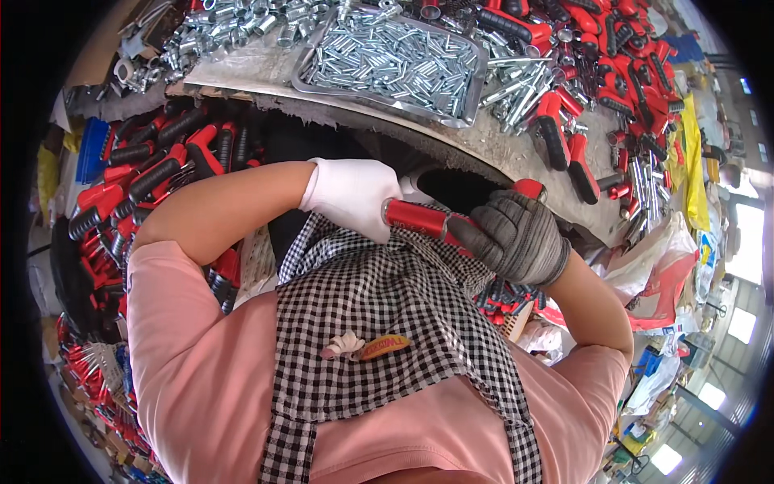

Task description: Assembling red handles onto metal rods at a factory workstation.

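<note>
My left hand (352, 195), in a white glove, is closed round one end of a shiny red metal tube (417, 218) in front of my chest. My right hand (516, 240), in a grey knitted glove, wraps round a part at the tube's other end. A red tip (528, 189) sticks out above the grey fingers; it resembles the red-and-black pistol-shaped handles (553, 133) lying on the bench. Most of the piece in my right hand is hidden by the glove. The tube lies nearly level between both hands, above my checked apron (379, 310).
Ahead is a worn workbench (250, 71) with a frayed edge. It bears a metal tray (469, 113) of small steel pins, loose silvery fittings (242, 31) and long steel rods (524, 85). Red-and-black handles (153, 165) are heaped to my left. A white-and-red sack (657, 274) stands at right.
</note>
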The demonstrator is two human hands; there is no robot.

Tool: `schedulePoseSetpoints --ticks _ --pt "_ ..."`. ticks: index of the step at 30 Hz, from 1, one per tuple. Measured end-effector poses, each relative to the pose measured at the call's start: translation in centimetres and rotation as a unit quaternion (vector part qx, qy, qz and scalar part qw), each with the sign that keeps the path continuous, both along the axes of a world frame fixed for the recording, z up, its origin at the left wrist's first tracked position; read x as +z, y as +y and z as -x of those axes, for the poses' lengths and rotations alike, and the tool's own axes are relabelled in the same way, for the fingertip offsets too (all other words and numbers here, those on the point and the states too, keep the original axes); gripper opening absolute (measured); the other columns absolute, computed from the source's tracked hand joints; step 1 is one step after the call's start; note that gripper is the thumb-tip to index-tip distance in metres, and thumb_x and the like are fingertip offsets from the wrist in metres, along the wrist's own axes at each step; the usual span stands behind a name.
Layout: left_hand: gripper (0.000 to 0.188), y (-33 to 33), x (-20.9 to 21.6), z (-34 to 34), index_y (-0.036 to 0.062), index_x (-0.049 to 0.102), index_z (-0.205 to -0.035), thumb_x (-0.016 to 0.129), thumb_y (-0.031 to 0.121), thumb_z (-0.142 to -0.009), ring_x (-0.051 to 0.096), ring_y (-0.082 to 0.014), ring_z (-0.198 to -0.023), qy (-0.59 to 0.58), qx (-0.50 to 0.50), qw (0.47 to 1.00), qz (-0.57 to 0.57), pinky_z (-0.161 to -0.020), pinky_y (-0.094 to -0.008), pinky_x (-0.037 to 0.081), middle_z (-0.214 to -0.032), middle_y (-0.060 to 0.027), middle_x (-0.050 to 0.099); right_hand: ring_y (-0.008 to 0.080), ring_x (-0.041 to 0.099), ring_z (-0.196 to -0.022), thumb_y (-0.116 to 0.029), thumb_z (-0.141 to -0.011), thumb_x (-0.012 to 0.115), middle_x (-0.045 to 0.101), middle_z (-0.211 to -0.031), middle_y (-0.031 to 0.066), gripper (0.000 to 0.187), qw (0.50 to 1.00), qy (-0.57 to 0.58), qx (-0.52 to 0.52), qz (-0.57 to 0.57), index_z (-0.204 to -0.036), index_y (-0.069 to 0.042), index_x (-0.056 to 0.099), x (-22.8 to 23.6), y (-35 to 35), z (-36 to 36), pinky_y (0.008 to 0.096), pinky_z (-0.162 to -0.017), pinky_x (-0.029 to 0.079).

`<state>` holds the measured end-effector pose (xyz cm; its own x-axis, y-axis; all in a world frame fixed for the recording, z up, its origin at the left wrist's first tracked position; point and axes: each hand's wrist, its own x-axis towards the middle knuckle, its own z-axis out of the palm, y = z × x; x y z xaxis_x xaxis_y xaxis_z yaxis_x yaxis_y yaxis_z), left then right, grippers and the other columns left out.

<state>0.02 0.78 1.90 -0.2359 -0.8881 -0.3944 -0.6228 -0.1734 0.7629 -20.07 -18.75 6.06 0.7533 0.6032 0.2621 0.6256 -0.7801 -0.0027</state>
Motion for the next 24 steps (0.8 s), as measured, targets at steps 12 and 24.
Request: schedulePoseSetpoints --ticks 12,24 --pt "0.018 0.3 0.9 0.6 0.0068 0.065 -0.07 0.066 0.024 -0.075 0.068 -0.036 -0.063 -0.291 0.116 0.935 0.165 -0.06 -0.046 0.055 -0.065 -0.0164 0.066 0.0219 0.067 -0.071 -0.019 -0.081 0.075 0.067 -0.085 0.008 0.049 0.74 0.35 -0.322 -0.476 -0.126 -0.002 0.062 -1.5 1.3 1.0 0.0358 -0.071 0.057" --pt "0.023 -1.1 4.1 -2.4 0.0064 0.067 -0.072 0.066 0.029 -0.079 0.069 -0.0352 -0.065 -0.385 0.098 0.893 0.213 -0.062 -0.046 0.055 -0.069 -0.0159 0.067 0.0225 0.066 -0.072 -0.019 -0.084 0.073 0.066 -0.086 0.0096 0.045 0.545 0.383 -0.296 -0.685 -0.12 0.003 0.06 -1.6 2.2 -0.4 0.0388 -0.069 0.056"
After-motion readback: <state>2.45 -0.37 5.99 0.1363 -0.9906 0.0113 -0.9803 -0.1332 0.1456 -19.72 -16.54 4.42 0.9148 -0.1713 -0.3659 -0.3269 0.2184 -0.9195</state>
